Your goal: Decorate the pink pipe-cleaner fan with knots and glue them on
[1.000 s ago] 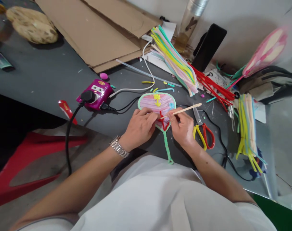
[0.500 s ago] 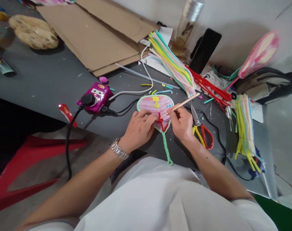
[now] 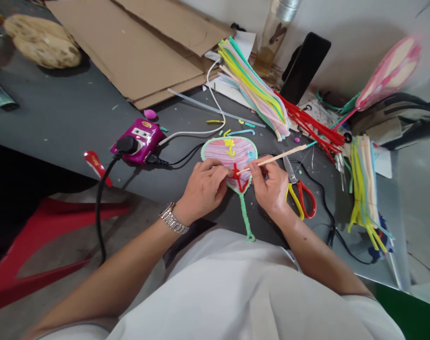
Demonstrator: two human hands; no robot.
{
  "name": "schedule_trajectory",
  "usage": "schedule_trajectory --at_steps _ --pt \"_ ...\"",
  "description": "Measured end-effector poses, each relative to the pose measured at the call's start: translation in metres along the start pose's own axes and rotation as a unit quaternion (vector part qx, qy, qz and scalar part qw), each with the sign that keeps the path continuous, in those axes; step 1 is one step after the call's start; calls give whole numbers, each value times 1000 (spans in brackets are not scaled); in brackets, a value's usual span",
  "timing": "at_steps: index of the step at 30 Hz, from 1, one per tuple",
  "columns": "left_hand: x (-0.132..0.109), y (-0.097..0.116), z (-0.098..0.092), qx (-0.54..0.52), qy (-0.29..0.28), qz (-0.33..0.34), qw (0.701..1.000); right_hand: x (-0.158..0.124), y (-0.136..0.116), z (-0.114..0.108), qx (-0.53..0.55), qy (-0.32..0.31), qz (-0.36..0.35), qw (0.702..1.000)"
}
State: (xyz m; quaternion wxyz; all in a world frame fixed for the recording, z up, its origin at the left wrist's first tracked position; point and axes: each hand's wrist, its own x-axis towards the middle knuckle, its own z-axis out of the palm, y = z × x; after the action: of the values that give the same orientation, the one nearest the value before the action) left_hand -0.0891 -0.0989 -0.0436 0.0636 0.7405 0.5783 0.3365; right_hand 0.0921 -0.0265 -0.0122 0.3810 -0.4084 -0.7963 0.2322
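A fan made of pipe cleaners point(image 3: 218, 153) lies flat at the table's near edge, with a green rim, a pink and lilac face and a twisted green handle. On it are a yellow flower, a small blue one and a red flower shape point(image 3: 241, 184). My left hand point(image 3: 206, 189) is closed at the fan's left side, fingertips pressed together beside the red shape. Between thumb and fingers, my right hand point(image 3: 271, 186) pinches a pale peach pipe cleaner point(image 3: 287, 153), whose near end reaches the red shape. Scissors point(image 3: 301, 196) with red and yellow handles lie right of that hand.
A purple power socket point(image 3: 139, 139) with cables stands left of the fan. Behind are cardboard sheets point(image 3: 137, 52), a bundle of coloured pipe cleaners point(image 3: 255, 89), red ones point(image 3: 310, 120), a phone point(image 3: 307, 66) and a bottle point(image 3: 276, 40). Another bundle point(image 3: 363, 184) is at right.
My right hand has shifted slightly right and down. The peach pipe cleaner's far end reaches farther right and sits at a flatter angle. My left hand stays by the red shape.
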Motion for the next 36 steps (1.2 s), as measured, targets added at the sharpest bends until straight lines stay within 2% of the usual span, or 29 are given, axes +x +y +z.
schedule_trajectory --at_steps 9,12,16,19,21,22,25,28,31,34,36 --pt "2 2 -5 -23 12 7 1000 -13 -1 -14 56 0 76 996" --pt "11 -3 -13 -14 -12 20 1000 -18 4 -26 48 -37 133 989" --pt "34 -19 -21 10 -39 26 999 -22 22 -39 -55 -91 152 983" --pt "50 -30 -22 16 -45 25 999 -27 26 -41 -168 -63 104 978" --pt "57 -34 -21 14 -46 30 998 -34 17 -37 -225 -65 68 970" --pt "59 -34 -21 9 -48 34 998 -39 9 -35 -238 -91 55 965" --pt "59 -31 -23 -21 -61 58 996 -53 -15 -24 -238 -222 45 945" --pt "59 -25 -30 -44 -73 83 993 -58 -29 -18 -261 -273 68 923" --pt "64 -18 -41 -49 -100 114 987 -54 -28 -28 -272 -240 81 928" --pt "75 -8 -53 -50 -137 140 979 -46 -23 -51 -250 -190 78 946" --pt "84 2 -60 -56 -166 149 973 -42 -19 -70 -205 -179 70 960"
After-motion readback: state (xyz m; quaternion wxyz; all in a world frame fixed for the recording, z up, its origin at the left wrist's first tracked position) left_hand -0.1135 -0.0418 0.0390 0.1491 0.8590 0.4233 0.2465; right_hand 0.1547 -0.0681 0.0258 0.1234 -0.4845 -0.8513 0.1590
